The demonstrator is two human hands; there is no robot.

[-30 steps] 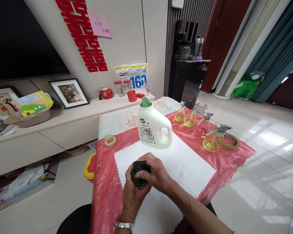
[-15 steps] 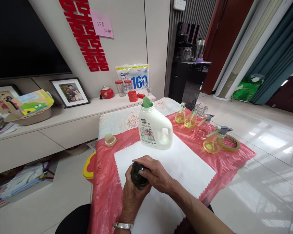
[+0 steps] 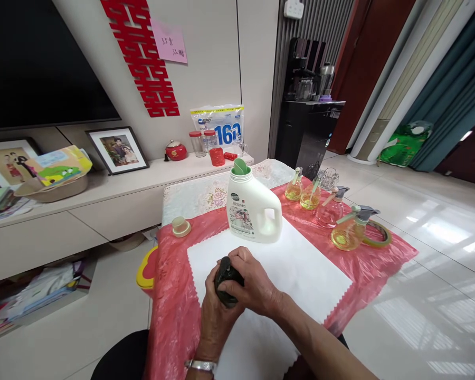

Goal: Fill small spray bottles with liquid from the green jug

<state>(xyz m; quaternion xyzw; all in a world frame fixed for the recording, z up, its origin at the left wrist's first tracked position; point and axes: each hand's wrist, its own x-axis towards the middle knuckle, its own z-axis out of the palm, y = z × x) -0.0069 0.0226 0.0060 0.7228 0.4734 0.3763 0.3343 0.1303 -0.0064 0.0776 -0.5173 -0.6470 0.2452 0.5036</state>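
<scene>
My left hand point(image 3: 212, 311), a silver bracelet at its wrist, wraps round the body of a dark bottle point(image 3: 228, 278) with a black, spout-like top. My right hand point(image 3: 252, 282) closes over the bottle's upper right side, its thumb lying across the front. Both hands hold it above the white sheet point(image 3: 301, 269); its lower part is hidden by the fingers. Just beyond stands a white detergent jug point(image 3: 255, 211), its green spout point(image 3: 240, 168) uncovered. A pale cap point(image 3: 181, 227) rests to the left on the red plastic cover point(image 3: 174, 295).
Several clear spray bottles point(image 3: 344, 236) with yellow or pink liquid line the table's right side, beside a roll of tape point(image 3: 383, 232). Behind the table, a low cabinet point(image 3: 114, 198) carries jars and framed photos. A yellow-and-red stool point(image 3: 147, 269) is at the left edge.
The dark bottle has turned in my hands, so its spout-like top now points away from me. My right hand has shifted its grip slightly. The view has moved a little left.
</scene>
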